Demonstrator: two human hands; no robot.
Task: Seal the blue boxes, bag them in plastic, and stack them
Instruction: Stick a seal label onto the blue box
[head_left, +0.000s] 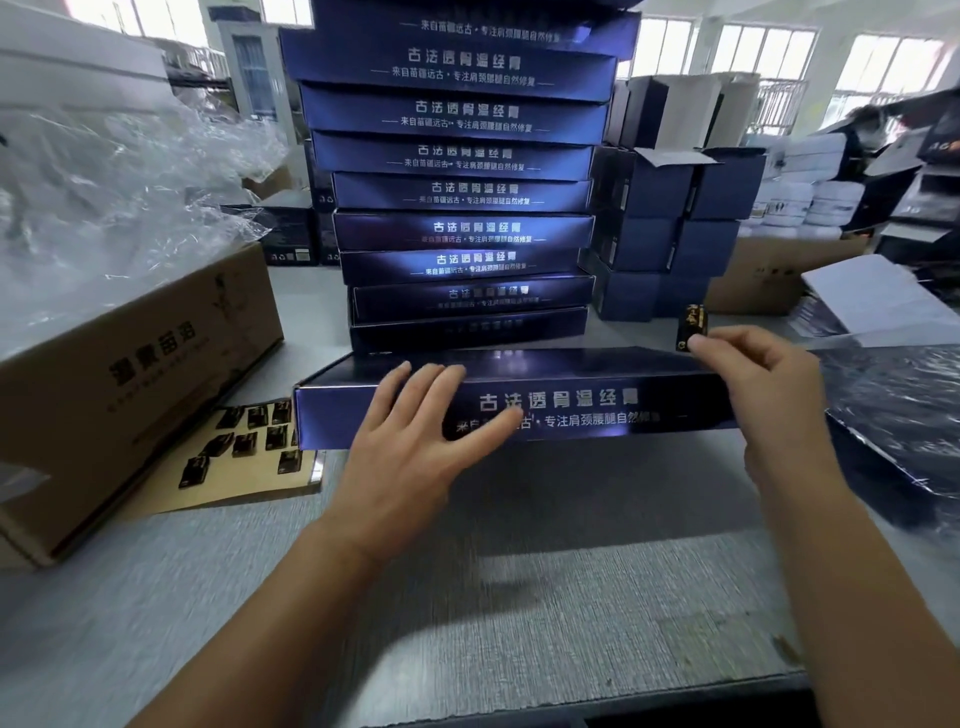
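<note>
A flat blue box (566, 374) with white lettering lies on the grey table just in front of me. My left hand (415, 441) rests flat on its front left side, fingers spread. My right hand (763, 384) is at the box's right end and pinches a small black and gold sticker (691, 325) between thumb and forefinger above the box's far right corner. Behind the box rises a tall stack of blue boxes (462, 192) of the same kind.
A brown sheet with several black stickers (244, 457) lies at the left beside a cardboard carton (130, 384) heaped with clear plastic bags (104, 171). Open blue boxes (670, 223) stand behind on the right. Dark flat packaging (904, 415) lies at the right.
</note>
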